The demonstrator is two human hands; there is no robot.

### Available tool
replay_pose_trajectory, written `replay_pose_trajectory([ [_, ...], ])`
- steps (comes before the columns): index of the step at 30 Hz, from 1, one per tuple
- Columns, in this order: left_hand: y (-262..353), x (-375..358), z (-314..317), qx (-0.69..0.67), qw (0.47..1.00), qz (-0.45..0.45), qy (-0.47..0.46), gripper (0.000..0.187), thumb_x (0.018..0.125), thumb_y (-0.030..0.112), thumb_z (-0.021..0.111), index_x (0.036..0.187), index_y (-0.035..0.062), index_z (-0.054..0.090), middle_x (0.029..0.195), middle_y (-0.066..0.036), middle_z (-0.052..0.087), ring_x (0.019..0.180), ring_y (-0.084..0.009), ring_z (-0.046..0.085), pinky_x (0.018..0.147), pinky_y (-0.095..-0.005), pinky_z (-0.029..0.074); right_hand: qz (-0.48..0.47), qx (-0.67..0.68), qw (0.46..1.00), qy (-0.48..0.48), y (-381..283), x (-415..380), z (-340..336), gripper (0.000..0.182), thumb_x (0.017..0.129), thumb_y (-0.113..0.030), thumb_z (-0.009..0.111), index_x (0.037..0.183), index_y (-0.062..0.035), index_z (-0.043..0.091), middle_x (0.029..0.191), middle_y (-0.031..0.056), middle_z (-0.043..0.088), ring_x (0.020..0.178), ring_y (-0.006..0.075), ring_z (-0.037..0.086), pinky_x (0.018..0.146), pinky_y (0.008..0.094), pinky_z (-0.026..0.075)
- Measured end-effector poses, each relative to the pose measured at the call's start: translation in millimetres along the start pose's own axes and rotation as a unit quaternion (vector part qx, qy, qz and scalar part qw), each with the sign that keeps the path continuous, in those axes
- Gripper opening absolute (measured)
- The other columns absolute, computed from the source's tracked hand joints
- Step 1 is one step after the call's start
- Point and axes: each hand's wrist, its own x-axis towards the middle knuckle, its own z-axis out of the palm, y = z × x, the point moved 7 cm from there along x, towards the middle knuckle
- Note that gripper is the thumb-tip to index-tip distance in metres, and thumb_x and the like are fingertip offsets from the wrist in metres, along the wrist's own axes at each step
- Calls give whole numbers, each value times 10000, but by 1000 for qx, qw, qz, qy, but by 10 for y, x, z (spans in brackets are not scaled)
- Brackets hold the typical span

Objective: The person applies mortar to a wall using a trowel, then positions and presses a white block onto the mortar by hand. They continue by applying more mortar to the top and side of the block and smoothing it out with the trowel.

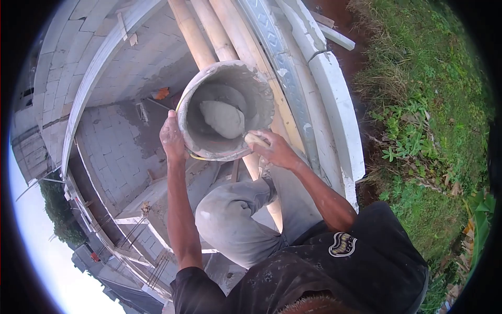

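A mortar-crusted bucket (261, 93) is tilted toward me, its open mouth facing up at my head. My left hand (173, 137) grips its left rim, close to a yellow strip along the edge. Wrapped round the pale wooden handle of a trowel (254, 139), my right hand (275, 150) is at the lower right of the rim. Inside the bucket, the trowel's blade appears as a grey, mortar-coated leaf shape. Whatever mortar lies beneath the blade is hard to make out.
Bamboo poles (215, 31) run under and beyond the bucket, beside a plank and a patterned metal strip (285, 68). Pale slabs (334, 99) edge the drop to grass (418, 120) on the right. Block walls (112, 152) stand lower on the left.
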Motion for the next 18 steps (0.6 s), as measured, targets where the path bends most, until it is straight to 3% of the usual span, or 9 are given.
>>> replay_pose_trajectory([
  [1, -133, 33, -34, 13, 1000, -4, 18, 423, 1039, 362, 489, 1007, -18, 673, 864, -30, 669, 754, -94, 593, 685, -265, 494, 33, 44, 998, -19, -112, -78, -21, 598, 927, -326, 652, 1396, 1, 476, 1284, 198, 586, 941, 162, 650, 574, 259, 546],
  [4, -384, 33, 36, 41, 999, -14, 21, 437, 1046, 370, 460, 1055, -20, 658, 920, -50, 676, 792, -116, 619, 716, -285, 516, -3, -20, 1000, 17, -141, -131, -58, 598, 929, -335, 650, 1400, -10, 475, 1269, 183, 591, 819, 143, 648, 580, 263, 542],
  [5, -451, 38, 78, -6, 999, -36, 33, 441, 1047, 373, 451, 1068, -18, 655, 934, -57, 677, 799, -124, 624, 721, -288, 517, 27, 14, 999, 16, -117, -181, -71, 613, 925, -344, 657, 1405, -12, 470, 1227, 181, 605, 694, 125, 620, 542, 260, 514],
  [6, -510, 41, 120, -53, 996, -61, 46, 446, 1049, 377, 442, 1081, -16, 652, 948, -64, 678, 806, -132, 628, 726, -291, 517, 75, 75, 994, 0, -188, -270, -69, 606, 920, -390, 657, 1369, -11, 510, 987, 130, 647, 603, 134, 588, 515, 273, 490],
  [8, -708, 120, 51, -46, 996, -75, 18, 446, 1033, 398, 470, 1113, -3, 645, 975, -72, 684, 838, -164, 652, 731, -306, 533, 96, 114, 989, -2, -210, -379, -12, 606, 921, -382, 655, 1381, -17, 500, 860, 88, 629, 493, 100, 493, 483, 269, 451],
  [14, -743, 140, 84, -66, 995, -75, 10, 461, 1039, 411, 445, 1132, 2, 637, 1013, -72, 681, 865, -169, 652, 757, -315, 531, 77, 105, 991, -8, -614, -678, -104, 590, 945, -354, 637, 1405, -23, 472, 743, 29, 587, 516, 77, 490, 461, 255, 418],
  [18, -746, 153, 85, -3, 998, -54, 21, 478, 1034, 424, 452, 1162, 1, 633, 1026, -73, 681, 879, -169, 646, 782, -310, 515, 72, 137, 987, -51, -976, -876, -294, 573, 975, -325, 608, 1427, -19, 437, 743, 11, 568, 535, 70, 514, 467, 236, 412],
])
